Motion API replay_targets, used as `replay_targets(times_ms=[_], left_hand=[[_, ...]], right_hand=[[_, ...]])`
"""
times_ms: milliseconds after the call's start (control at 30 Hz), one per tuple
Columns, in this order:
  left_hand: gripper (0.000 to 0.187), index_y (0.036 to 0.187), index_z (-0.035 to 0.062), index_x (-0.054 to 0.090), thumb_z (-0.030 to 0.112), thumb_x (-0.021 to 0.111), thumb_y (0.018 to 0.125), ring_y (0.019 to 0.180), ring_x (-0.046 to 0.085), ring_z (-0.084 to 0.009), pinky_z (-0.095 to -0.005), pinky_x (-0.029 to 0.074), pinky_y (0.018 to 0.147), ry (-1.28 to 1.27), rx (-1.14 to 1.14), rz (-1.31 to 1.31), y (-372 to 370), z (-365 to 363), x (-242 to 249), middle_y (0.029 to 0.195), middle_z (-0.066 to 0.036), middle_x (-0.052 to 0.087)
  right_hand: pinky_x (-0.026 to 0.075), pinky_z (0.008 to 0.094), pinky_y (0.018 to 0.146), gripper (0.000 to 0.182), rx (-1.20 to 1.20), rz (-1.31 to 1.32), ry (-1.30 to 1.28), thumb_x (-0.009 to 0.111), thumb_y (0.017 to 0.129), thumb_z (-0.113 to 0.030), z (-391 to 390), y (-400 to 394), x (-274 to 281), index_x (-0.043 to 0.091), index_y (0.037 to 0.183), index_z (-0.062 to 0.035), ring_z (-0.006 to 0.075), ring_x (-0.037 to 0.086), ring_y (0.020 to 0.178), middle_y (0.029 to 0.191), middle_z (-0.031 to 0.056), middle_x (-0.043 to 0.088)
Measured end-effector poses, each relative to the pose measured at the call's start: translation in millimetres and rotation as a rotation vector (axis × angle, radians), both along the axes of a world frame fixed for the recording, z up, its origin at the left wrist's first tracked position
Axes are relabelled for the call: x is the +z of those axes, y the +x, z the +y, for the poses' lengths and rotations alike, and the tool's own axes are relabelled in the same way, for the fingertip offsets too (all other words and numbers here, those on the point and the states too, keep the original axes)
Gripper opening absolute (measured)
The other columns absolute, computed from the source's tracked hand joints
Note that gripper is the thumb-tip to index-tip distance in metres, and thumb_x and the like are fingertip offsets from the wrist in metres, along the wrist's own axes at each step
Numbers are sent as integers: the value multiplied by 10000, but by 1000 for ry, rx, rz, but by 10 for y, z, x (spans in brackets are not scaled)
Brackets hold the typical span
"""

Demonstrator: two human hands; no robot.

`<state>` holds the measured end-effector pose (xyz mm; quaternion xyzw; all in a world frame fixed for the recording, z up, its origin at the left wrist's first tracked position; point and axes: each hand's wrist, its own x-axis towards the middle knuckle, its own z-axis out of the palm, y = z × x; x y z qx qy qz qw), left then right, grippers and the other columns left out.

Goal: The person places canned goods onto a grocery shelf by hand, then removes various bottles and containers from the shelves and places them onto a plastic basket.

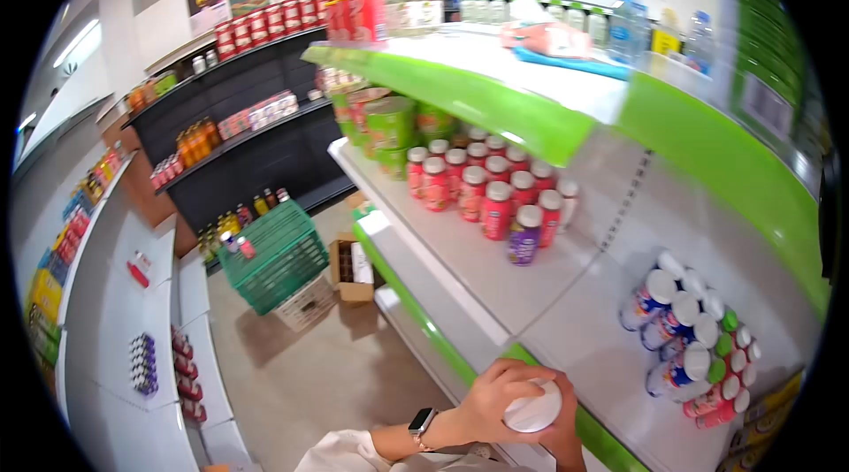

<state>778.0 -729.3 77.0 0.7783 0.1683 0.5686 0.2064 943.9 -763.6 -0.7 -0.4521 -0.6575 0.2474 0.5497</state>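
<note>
My left hand (pixel 493 399), with a watch (pixel 423 422) on its wrist, is closed around a white-capped bottle (pixel 533 408) at the front edge of the shelf. My right hand (pixel 564 426) wraps the other side of the same bottle. Its body is hidden by my fingers. To the right on the shelf stand blue-and-white bottles with white caps (pixel 681 371), close beside small pink bottles (pixel 727 391) and several green-capped ones (pixel 723 345). Farther left on this shelf are rows of pink bottles (pixel 497 209), with one purple bottle (pixel 525 236) in front.
A green crate (pixel 276 255) sits on the floor by a cardboard box (pixel 352 270). Green cans (pixel 390 123) stand behind the pink bottles. The upper shelf's green edge (pixel 460 92) overhangs. White shelves (pixel 106 313) line the left; a dark shelf (pixel 239 110) stands at the back.
</note>
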Motion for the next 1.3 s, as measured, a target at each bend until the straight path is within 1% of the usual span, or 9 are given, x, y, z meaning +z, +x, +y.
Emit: replay_targets(times_ms=[167, 300, 467, 600, 733, 933, 1067, 1167, 1300], left_hand=[[652, 1107, 71, 532, 205, 892, 580, 1017, 566, -286, -369, 476, 856, -285, 289, -74, -916, -198, -505, 1142, -117, 611], [808, 1245, 3, 437, 108, 894, 587, 1067, 558, -232, -358, 453, 940, -553, 351, -321, -1667, -551, -673, 1163, -140, 541], [959, 1223, 88, 292, 202, 941, 526, 1042, 551, -268, -411, 473, 899, -418, 595, -455, -2742, -709, -997, 1120, -124, 446], [1044, 1241, 111, 273, 260, 967, 475, 1011, 564, -250, -462, 452, 949, -284, 727, -627, -3370, -696, -775, 1125, -124, 459], [1090, 1258, 114, 269, 261, 975, 440, 1007, 588, -242, -514, 437, 990, -175, 713, -398, -4070, -698, -509, 1040, -102, 545], [1009, 1264, 79, 303, 152, 952, 494, 1150, 554, -317, -471, 417, 1016, -452, 633, -569, -4614, -613, -810, 1158, -165, 557], [881, 1220, 45, 426, 315, 932, 552, 1057, 547, -262, -406, 435, 941, -626, 701, -729, -4829, -251, -743, 1120, -134, 557], [947, 1257, 63, 326, 111, 930, 530, 1211, 513, -339, -453, 400, 1031, -569, 706, -519, -5351, 149, -959, 1197, -200, 548], [919, 1252, 54, 333, 114, 918, 546, 1230, 495, -339, -455, 390, 1037, -621, 592, -524, -6072, 719, -861, 1209, -234, 545]], right_hand=[[466, 359, 894, 724, 394, -71, -232, 871, 585, -237, 243, -824, -27, 542, 1206, -62, 273, 588, 1070, 1139, 135, 604], [384, 384, 1018, 813, 766, -120, -157, 825, 689, -357, 435, -1715, -148, 437, 1352, -91, 250, 524, 1140, 1200, 121, 565], [458, 394, 927, 710, 1097, -163, -61, 852, 635, -233, 764, -3000, 10, 529, 1253, -98, 310, 576, 1070, 1184, 104, 598], [462, 404, 924, 776, 1222, -116, 1, 865, 609, -193, 917, -3930, 36, 489, 1284, -118, 310, 575, 1061, 1202, 106, 589], [465, 399, 923, 805, 1329, 114, -196, 889, 578, -156, 855, -4537, -98, 488, 1274, -100, 306, 575, 1086, 1223, 130, 571], [434, 361, 987, 829, 1357, 56, -465, 891, 584, -166, 1013, -4977, -186, 468, 1290, -64, 228, 557, 1154, 1240, 115, 564], [416, 341, 1002, 870, 1365, 30, -602, 881, 589, -181, 1406, -5324, -485, 419, 1315, -53, 198, 553, 1154, 1229, 115, 572], [406, 334, 1004, 872, 1383, 0, -644, 872, 605, -200, 1769, -5743, -571, 400, 1321, -40, 198, 533, 1173, 1243, 128, 554], [396, 346, 1012, 900, 1480, -54, -698, 864, 614, -180, 2393, -6459, -401, 377, 1358, -36, 208, 507, 1196, 1282, 133, 518]])
